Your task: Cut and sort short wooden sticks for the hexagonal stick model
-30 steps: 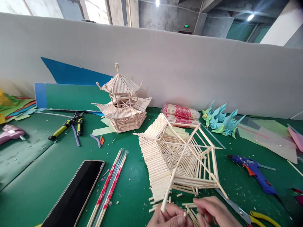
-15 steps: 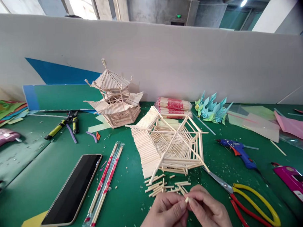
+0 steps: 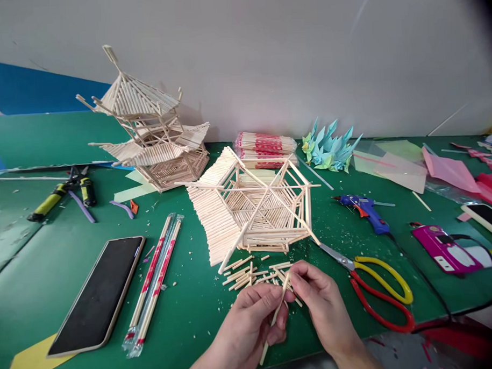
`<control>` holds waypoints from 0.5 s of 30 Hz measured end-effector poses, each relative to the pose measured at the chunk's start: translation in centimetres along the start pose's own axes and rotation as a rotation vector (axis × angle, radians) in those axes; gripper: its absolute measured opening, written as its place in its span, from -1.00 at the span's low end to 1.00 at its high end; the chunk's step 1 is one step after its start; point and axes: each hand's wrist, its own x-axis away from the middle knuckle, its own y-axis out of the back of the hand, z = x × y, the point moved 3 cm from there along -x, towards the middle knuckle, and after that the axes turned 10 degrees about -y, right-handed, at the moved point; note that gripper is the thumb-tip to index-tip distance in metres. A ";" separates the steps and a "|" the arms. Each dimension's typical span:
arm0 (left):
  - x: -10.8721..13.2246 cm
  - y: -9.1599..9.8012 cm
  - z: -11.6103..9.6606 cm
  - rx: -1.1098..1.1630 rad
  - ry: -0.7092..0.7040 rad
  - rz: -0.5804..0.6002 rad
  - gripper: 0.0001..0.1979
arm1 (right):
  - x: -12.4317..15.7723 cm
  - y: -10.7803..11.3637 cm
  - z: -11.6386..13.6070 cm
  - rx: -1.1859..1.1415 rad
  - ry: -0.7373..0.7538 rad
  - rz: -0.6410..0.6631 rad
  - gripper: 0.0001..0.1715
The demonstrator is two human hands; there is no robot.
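My left hand (image 3: 250,319) and my right hand (image 3: 320,305) meet at the near edge of the green table (image 3: 63,277). Both pinch one thin wooden stick (image 3: 275,319) that runs from between my fingertips down toward me. Just beyond my fingers lies a scatter of short cut sticks (image 3: 249,273). Behind them stands a hexagonal stick frame (image 3: 255,205) with a slatted roof panel on its left side. A finished two-tier stick pagoda (image 3: 147,134) stands at the back left.
Red-and-yellow snips (image 3: 379,287) lie right of my hands, a blue glue gun (image 3: 362,210) beyond them. A phone (image 3: 98,292) and wrapped chopsticks (image 3: 154,282) lie to the left. A chopstick bundle (image 3: 264,146), paper cranes (image 3: 329,149), yellow-handled cutters (image 3: 60,191) and a pink device (image 3: 442,245) are also there.
The view has tilted down and moved closer, so everything sits higher in the picture. My hands have risen into view, and the stick between them now shows most of its length.
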 end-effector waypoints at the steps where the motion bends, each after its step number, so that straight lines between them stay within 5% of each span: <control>1: 0.0 0.2 0.0 -0.007 -0.004 -0.015 -0.80 | -0.1 0.3 -0.1 0.042 0.003 -0.015 -0.73; 6: 0.7 2.0 -1.1 -0.003 -0.104 -0.172 -0.86 | -0.5 2.5 -0.7 0.361 0.029 -0.111 -0.76; 15: 1.8 3.7 -1.2 -0.011 -0.127 -0.277 -0.82 | 0.4 2.0 -1.4 1.097 0.041 0.041 -0.86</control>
